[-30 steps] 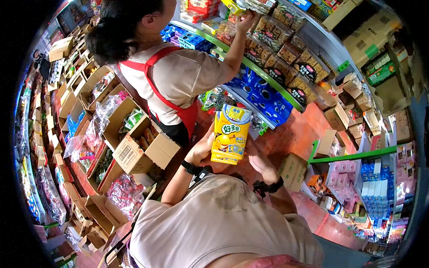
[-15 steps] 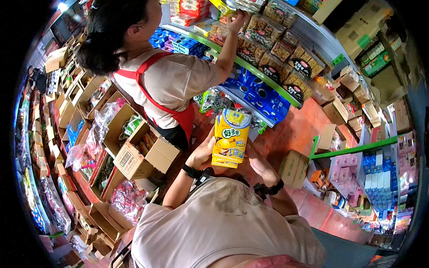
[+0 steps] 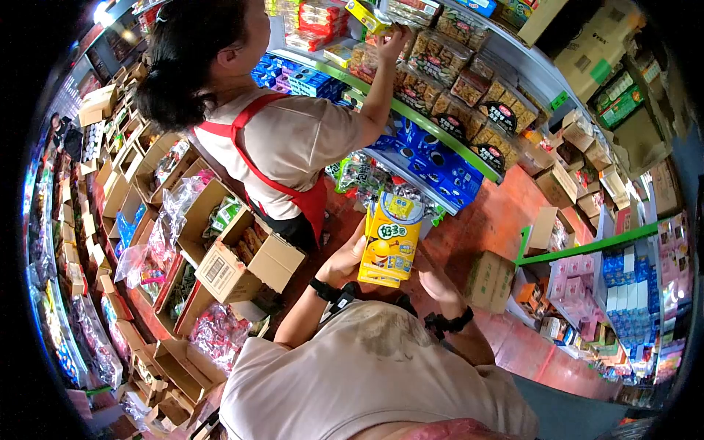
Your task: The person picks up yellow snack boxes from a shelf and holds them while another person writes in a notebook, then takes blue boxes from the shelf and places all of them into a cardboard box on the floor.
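Note:
Several yellow snack boxes (image 3: 391,238) are stacked face up in front of my chest, with a bee-like cartoon on the top one. My left hand (image 3: 347,258) is closed on their left edge, its fingers partly hidden beneath. On the other side, my right hand (image 3: 434,282) is beside the lower right edge of the boxes; its fingertips are hidden behind them, so its grip is unclear. Both wrists wear black bands.
A co-worker in a red apron (image 3: 312,202) stands ahead at left, one hand on a small yellow box (image 3: 369,16) at a shelf (image 3: 440,136) of packaged snacks. Open cartons (image 3: 224,275) crowd the left. A green-edged shelf (image 3: 587,246) and a carton (image 3: 491,282) stand at right.
The view has shifted slightly, so the surroundings appear a little displaced. The yellow boxes and both my hands sit slightly lower and farther right in the picture. The co-worker's arm remains raised at the shelf.

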{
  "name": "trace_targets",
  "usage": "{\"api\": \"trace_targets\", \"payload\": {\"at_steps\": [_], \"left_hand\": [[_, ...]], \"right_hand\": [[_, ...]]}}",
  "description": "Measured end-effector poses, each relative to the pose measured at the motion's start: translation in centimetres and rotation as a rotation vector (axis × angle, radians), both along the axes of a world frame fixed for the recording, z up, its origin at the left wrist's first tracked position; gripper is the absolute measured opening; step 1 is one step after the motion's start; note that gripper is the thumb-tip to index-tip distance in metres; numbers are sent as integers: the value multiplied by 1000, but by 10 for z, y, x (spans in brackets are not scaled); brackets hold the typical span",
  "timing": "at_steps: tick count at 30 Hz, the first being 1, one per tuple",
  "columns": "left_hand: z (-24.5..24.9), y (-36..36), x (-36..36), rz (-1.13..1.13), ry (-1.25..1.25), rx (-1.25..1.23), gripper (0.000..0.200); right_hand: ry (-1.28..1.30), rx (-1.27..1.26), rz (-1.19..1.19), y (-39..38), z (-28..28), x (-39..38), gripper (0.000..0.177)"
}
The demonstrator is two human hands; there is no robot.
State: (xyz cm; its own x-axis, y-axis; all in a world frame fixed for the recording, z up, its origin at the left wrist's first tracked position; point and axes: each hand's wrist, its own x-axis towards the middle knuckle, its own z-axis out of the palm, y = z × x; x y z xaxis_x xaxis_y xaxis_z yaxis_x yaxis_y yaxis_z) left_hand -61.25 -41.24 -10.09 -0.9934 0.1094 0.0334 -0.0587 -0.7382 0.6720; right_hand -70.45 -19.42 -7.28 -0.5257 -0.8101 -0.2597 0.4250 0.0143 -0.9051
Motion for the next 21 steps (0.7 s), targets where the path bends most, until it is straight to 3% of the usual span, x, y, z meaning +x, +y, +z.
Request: {"api": "trace_targets", "payload": {"at_steps": [2,3,6,11,16,18,21], "left_hand": [[4,0,2,-27,-18,133,111],[7,1,4,2,9,122,91],[-12,1,-2,7,46,140,89],[-28,0,-9,32,54,124,98],[-26,-3,-17,-3,97,141,99],[-25,-5,-20,-68,46,276,113],[-18,-6,-27,-82,60,324,112]], "right_hand": [[-69,47,27,-2,0,0,67],[2,21,-5,-4,-4,-1,68],[61,4,-61,-5,-5,2,70],[3,-11,2,-11,15,-2,75],[145,46,-95,-7,0,-7,74],[135,36,-112,-6,-2,-8,72],[128,27,-126,-1,-4,-16,69]]}}
